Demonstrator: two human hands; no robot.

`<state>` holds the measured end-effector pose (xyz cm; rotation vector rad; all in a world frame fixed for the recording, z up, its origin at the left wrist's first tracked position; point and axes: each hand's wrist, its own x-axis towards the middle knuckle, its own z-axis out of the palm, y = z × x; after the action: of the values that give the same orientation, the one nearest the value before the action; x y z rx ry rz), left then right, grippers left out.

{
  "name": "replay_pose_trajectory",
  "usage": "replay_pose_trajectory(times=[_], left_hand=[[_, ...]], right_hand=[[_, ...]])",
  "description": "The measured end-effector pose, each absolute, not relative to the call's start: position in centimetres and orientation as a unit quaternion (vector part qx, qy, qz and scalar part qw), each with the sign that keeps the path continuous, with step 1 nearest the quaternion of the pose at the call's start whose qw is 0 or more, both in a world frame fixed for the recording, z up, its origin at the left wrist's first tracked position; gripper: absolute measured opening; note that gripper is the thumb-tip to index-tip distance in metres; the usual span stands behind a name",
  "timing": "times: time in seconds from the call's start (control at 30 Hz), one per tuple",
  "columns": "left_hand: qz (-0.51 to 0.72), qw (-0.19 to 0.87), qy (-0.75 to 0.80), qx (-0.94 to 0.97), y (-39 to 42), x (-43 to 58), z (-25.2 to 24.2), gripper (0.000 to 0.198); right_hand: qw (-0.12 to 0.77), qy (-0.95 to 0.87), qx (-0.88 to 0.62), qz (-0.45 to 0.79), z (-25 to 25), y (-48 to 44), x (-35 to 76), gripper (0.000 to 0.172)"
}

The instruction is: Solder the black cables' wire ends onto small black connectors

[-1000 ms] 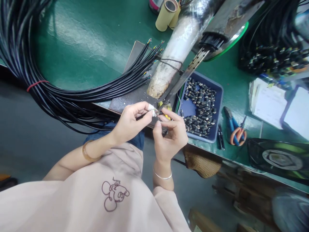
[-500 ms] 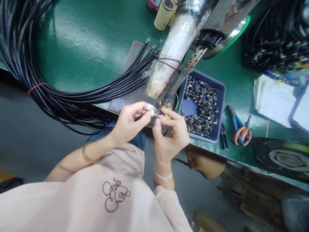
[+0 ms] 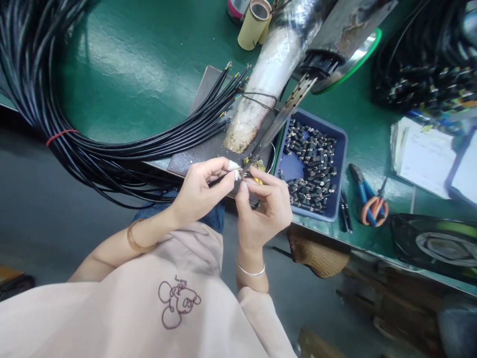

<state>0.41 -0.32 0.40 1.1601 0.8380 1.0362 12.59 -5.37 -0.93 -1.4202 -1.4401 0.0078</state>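
My left hand pinches the end of a black cable between thumb and forefinger, with white wraps on those fingertips. Fine coloured wires show at that end, just under the tip of a fixed soldering iron. My right hand is closed in a pinch right beside it, fingertips almost touching the left ones. Whatever small part it grips is hidden by the fingers. A bundle of black cables with stripped, coloured ends lies left of the iron. On the right, a blue tray holds many small black connectors with metal pins.
A white, plastic-wrapped tube slants down beside the iron. Pliers and orange-handled scissors lie right of the tray. Papers and more cables lie farther right. A yellow roll stands at the back.
Both hands stay at the iron's tip with almost no movement. The view has shifted very slightly.
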Motion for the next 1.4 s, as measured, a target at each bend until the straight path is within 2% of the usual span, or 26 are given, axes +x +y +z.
replay_pose_trajectory(times=[0.37,1.4], left_hand=[[0.438,0.614,0.396,0.524,-0.58,0.26,0.21,0.015],[0.454,0.643,0.362,0.499,-0.46,0.34,0.62,0.016]], right_hand=[[0.524,-0.624,-0.579,-0.01,-1.01,-5.67,12.46,0.014],[0.554,-0.591,-0.586,0.018,-1.23,-5.24,12.62,0.011]])
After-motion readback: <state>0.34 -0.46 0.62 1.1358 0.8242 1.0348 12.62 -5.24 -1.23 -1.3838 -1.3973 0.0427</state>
